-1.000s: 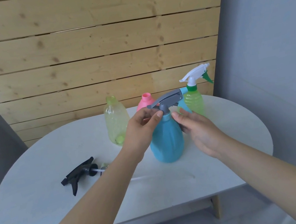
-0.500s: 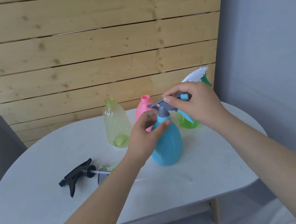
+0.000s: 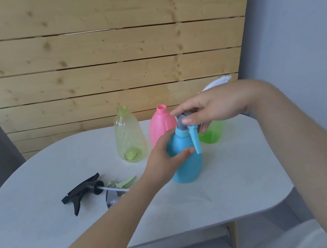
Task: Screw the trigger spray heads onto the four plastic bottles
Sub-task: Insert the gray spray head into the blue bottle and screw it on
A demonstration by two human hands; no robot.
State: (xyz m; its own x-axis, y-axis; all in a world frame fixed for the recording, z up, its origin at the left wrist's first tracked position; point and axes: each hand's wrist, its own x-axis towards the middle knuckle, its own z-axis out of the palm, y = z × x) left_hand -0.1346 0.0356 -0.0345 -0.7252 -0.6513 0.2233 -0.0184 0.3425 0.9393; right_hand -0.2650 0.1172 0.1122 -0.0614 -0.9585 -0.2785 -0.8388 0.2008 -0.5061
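I am turning the grey spray head [image 3: 182, 120] on the blue bottle [image 3: 186, 158], which is standing a little right of the table's middle; my right hand [image 3: 211, 106] is reaching over from above with its grip clenched round the head, thumb and fingers pinching it, while my left hand [image 3: 163, 156] is gripping the bottle's shoulder to steady it; since a second ago the right hand has come up from the bottle's side onto the head, and the blue trigger lever [image 3: 195, 139] is now hanging down toward me rather than the nozzle pointing off to the right, so I am judging that the head is being wound round on its thread; the left hand has slid down from the collar to the body; how far the thread is seated I cannot tell, as my fingers are covering the collar; toward the table's back edge the clear yellow bottle [image 3: 129, 135] and the pink bottle [image 3: 161, 124] are standing open-necked, and the green bottle [image 3: 213, 133] behind my right hand is already wearing its white head [image 3: 218, 82]; near the left front edge the black spray head [image 3: 81, 192] and a pale green one [image 3: 122, 184] are lying on the table [image 3: 243, 186], not yet fitted; two bottles remaining, I am reckoning.
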